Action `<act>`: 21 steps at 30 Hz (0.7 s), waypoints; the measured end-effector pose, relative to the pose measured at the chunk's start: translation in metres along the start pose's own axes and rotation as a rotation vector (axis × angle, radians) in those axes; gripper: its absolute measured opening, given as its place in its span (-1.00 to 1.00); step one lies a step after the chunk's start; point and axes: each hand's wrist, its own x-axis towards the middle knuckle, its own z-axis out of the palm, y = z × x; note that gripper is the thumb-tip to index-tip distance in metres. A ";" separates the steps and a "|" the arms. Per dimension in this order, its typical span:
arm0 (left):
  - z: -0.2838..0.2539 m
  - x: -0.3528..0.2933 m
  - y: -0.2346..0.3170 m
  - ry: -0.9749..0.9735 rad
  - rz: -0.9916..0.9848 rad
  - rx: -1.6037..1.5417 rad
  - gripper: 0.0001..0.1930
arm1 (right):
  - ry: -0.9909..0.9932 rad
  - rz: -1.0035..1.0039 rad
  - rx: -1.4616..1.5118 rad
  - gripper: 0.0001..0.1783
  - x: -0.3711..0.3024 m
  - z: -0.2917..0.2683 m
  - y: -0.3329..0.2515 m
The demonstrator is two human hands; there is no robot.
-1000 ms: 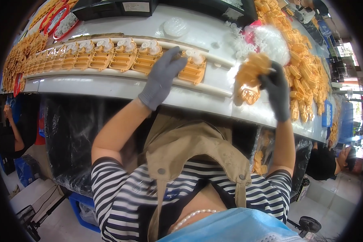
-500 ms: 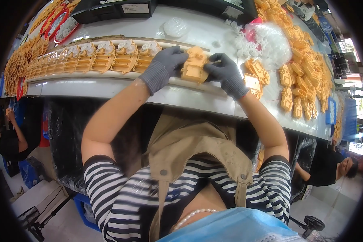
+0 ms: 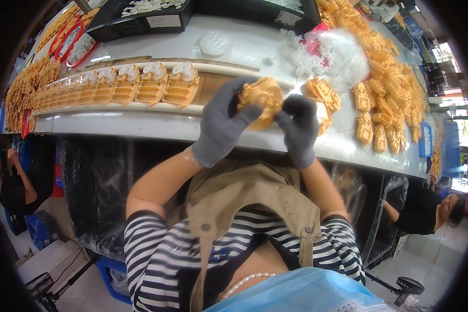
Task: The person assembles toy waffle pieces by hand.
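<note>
A yellow-orange moulded plastic part [image 3: 264, 96], rounded and slightly blurred, is up in front of me above the table edge. My left hand [image 3: 221, 122], in a grey glove, is closed round its left side, the thumb across its face. At its right edge is my right hand [image 3: 300, 127], also gloved, with the fingers curled in and the thumb close against the part. Whatever the right fingertips pinch is hidden. To the left, a row of similar open-backed parts [image 3: 182, 88] with whitish pieces at their tops lines a white-edged rail [image 3: 114, 108].
Loose yellow-orange parts [image 3: 398, 88] are heaped on the right, beside a clear plastic bag [image 3: 343, 54] and small white pieces [image 3: 304, 62]. Black bins [image 3: 135, 26] stand at the back. Red-rimmed trays [image 3: 81, 49] sit far left. Other people [image 3: 421, 210] are at both sides.
Both hands have come nearer to me with the part, which has turned to show a rounder face. The left hand now wraps it. The row of parts appears further left as the view shifted.
</note>
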 end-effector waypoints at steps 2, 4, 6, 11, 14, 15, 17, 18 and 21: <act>0.004 -0.008 -0.007 -0.029 0.053 0.115 -0.51 | 0.130 -0.213 -0.073 -0.53 0.005 0.001 -0.016; 0.012 -0.013 -0.011 -0.079 0.097 0.227 -0.50 | 0.113 -0.260 -0.156 -0.47 0.008 -0.001 -0.026; 0.018 -0.015 -0.011 -0.180 0.316 0.484 -0.48 | 0.086 -0.322 -0.264 -0.42 0.010 0.004 -0.038; 0.041 -0.024 -0.003 -0.151 0.368 0.592 -0.47 | 0.061 -0.226 -0.245 -0.54 0.006 0.003 -0.059; 0.048 -0.025 -0.006 -0.112 0.395 0.626 -0.48 | 0.082 -0.154 -0.294 -0.40 0.007 0.001 -0.058; 0.049 -0.025 -0.008 -0.101 0.378 0.617 -0.49 | 0.091 -0.153 -0.289 -0.44 0.006 0.000 -0.056; 0.049 -0.025 -0.010 -0.115 0.353 0.623 -0.49 | 0.101 -0.151 -0.281 -0.48 0.005 -0.002 -0.051; 0.049 -0.024 -0.011 -0.128 0.328 0.627 -0.49 | 0.116 -0.102 -0.215 -0.59 0.005 -0.002 -0.048; 0.043 -0.019 -0.009 -0.206 0.263 0.599 -0.47 | 0.143 -0.049 -0.098 -0.68 0.004 -0.005 -0.046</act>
